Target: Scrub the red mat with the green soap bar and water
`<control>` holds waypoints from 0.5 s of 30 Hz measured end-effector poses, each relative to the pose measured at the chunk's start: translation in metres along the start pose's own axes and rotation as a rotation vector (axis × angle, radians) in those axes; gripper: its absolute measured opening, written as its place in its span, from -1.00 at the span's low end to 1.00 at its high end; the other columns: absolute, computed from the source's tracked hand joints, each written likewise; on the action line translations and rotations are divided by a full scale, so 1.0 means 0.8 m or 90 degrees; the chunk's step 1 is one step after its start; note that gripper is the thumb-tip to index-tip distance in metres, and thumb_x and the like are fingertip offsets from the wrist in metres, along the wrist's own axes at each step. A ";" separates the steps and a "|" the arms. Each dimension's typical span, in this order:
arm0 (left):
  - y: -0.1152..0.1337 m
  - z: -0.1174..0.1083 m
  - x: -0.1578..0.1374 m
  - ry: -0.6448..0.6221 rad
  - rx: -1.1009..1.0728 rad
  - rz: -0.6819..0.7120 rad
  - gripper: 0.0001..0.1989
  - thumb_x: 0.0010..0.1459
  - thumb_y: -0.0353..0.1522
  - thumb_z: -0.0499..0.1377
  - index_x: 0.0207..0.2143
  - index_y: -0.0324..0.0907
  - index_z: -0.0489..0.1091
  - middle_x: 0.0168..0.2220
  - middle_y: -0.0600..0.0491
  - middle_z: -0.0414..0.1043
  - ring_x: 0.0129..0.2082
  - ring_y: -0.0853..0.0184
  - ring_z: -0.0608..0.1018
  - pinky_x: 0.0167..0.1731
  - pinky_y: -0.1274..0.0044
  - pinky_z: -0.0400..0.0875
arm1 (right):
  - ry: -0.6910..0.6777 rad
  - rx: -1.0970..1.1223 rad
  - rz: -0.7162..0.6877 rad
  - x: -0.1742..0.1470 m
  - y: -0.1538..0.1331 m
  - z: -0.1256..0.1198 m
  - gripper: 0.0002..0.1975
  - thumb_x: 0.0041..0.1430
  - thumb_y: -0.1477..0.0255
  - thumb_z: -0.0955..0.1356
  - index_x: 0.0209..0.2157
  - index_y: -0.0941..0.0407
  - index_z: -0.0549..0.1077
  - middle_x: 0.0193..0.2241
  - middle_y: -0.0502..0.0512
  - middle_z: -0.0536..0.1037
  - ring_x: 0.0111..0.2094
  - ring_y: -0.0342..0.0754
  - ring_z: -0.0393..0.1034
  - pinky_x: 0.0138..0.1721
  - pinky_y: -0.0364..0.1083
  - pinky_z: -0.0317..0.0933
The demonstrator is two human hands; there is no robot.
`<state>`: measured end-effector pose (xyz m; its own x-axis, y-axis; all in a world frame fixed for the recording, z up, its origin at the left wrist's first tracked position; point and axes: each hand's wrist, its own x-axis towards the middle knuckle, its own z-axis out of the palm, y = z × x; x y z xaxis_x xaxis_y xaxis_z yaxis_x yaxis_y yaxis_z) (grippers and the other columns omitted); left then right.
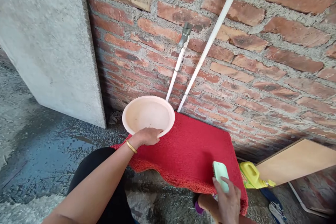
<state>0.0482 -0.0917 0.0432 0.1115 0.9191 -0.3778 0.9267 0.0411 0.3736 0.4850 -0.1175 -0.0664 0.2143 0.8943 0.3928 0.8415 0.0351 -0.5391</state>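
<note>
1. Grey concrete slab (63, 42), upright, beside a brick wall (168, 14); wet floor (65, 147) at its foot.
2. Left hand (148, 136), gold bangle (131, 146) at the wrist: clamped on the near rim of the basin, thumb on the inner side.
3. Basin (149, 112), pale pink, round, over the left end of the red mat; whether it rests there cannot be told.
4. White pipes, two, against the wall: a short pipe (174, 77) with a grey fitting (184, 36) on top, and a long pipe (210, 42) to its right.
5. Mat (183, 147), red, shaggy at the near edge, spread out flat on top.
6. Brush (221, 175), pale green back, bristles toward the mat's right part; contact with the mat cannot be told.
7. Right hand (228, 196): closed around the brush, fingers and thumb at its sides.
8. Yellow jug (250, 176), lying just beyond the mat's right edge.
9. Slipper (277, 211), on the floor.
10. Tan board (299, 162), leaning near the wall.
</note>
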 end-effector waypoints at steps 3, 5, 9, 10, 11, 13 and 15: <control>-0.001 0.001 -0.001 0.008 0.008 -0.003 -0.37 0.22 -0.31 0.04 0.36 -0.09 0.26 0.22 -0.16 0.47 0.17 0.02 0.54 0.16 0.23 0.40 | -0.085 0.096 -0.054 -0.035 -0.052 0.029 -0.34 0.06 -0.25 0.34 -0.21 0.06 0.61 -0.17 0.21 0.49 -0.14 0.18 0.48 -0.06 0.17 0.43; -0.001 0.001 -0.002 0.016 0.014 -0.008 -0.37 0.22 -0.31 0.03 0.35 -0.09 0.27 0.21 -0.15 0.48 0.17 0.02 0.54 0.15 0.23 0.40 | -0.144 0.141 -0.108 -0.057 -0.081 0.048 -0.43 0.14 -0.17 0.34 -0.21 0.03 0.62 -0.12 0.19 0.47 -0.13 0.12 0.49 -0.07 0.11 0.45; -0.001 0.001 -0.003 0.022 0.020 -0.006 -0.36 0.22 -0.32 0.02 0.36 -0.09 0.26 0.23 -0.12 0.47 0.18 0.05 0.53 0.16 0.26 0.39 | -0.138 0.135 -0.156 -0.067 -0.085 0.055 -0.49 0.19 -0.14 0.32 -0.19 -0.02 0.62 -0.10 0.17 0.47 -0.11 0.12 0.49 -0.04 0.13 0.43; 0.000 0.001 -0.003 0.022 0.019 -0.004 -0.37 0.22 -0.32 0.02 0.35 -0.08 0.27 0.22 -0.11 0.48 0.18 0.06 0.54 0.16 0.27 0.39 | -0.124 0.123 -0.145 -0.062 -0.074 0.048 -0.47 0.17 -0.16 0.32 -0.20 -0.01 0.62 -0.12 0.17 0.47 -0.12 0.13 0.48 -0.03 0.15 0.43; 0.000 0.002 -0.002 0.022 0.017 -0.002 -0.37 0.22 -0.32 0.03 0.35 -0.08 0.28 0.22 -0.11 0.48 0.18 0.06 0.54 0.16 0.27 0.39 | -0.110 0.109 -0.128 -0.056 -0.059 0.039 -0.44 0.14 -0.19 0.33 -0.21 -0.01 0.62 -0.14 0.17 0.48 -0.13 0.14 0.48 -0.02 0.15 0.42; 0.000 0.002 -0.001 0.022 0.015 0.000 -0.39 0.22 -0.31 0.04 0.33 -0.07 0.30 0.21 -0.11 0.49 0.17 0.05 0.54 0.16 0.25 0.39 | -0.075 0.077 -0.074 -0.040 -0.024 0.016 -0.36 0.06 -0.27 0.32 -0.23 0.00 0.62 -0.21 0.17 0.49 -0.15 0.16 0.46 -0.01 0.17 0.40; 0.001 0.002 0.000 0.022 0.012 0.000 -0.40 0.23 -0.30 0.05 0.33 -0.08 0.31 0.20 -0.13 0.49 0.17 0.03 0.55 0.15 0.24 0.39 | -0.036 0.036 0.005 -0.024 0.006 -0.004 -0.28 -0.04 -0.34 0.32 -0.25 0.00 0.62 -0.29 0.16 0.51 -0.18 0.21 0.44 -0.08 0.18 0.39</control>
<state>0.0500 -0.0921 0.0418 0.0993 0.9319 -0.3488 0.9336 0.0340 0.3567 0.4865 -0.1360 -0.0746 0.1910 0.9181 0.3474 0.8106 0.0521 -0.5832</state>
